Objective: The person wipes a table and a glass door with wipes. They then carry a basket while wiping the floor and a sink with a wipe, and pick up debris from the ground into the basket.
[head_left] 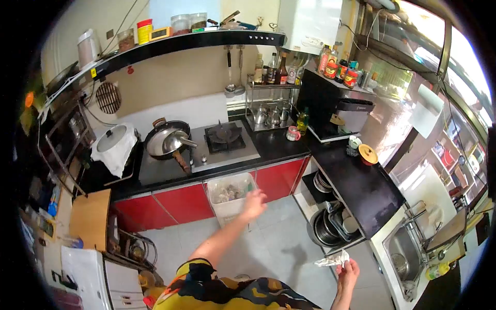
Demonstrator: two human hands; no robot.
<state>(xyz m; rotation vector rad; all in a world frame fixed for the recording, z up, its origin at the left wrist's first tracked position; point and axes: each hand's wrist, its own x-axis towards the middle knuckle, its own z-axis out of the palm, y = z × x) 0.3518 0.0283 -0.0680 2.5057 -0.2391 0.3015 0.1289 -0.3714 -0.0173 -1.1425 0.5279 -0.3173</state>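
My left hand (254, 205) is stretched out beside a white waste bin (223, 211), which stands on the floor against the red cabinets and has crumpled waste inside. Its fingers look loosely spread and hold nothing that I can see. Low at the right, my right hand (349, 273) pinches a crumpled, stained white paper towel (330, 260), held out over the floor. Whether it is paper or thin cloth is hard to tell.
On the gas hob (206, 161) rests a wok (160, 135) with a metal lid or bowl in it. A lidded pot (111, 139) stands left. Open shelves with pans (326, 227) and a sink (400, 256) lie right. A range hood (196, 42) spans above.
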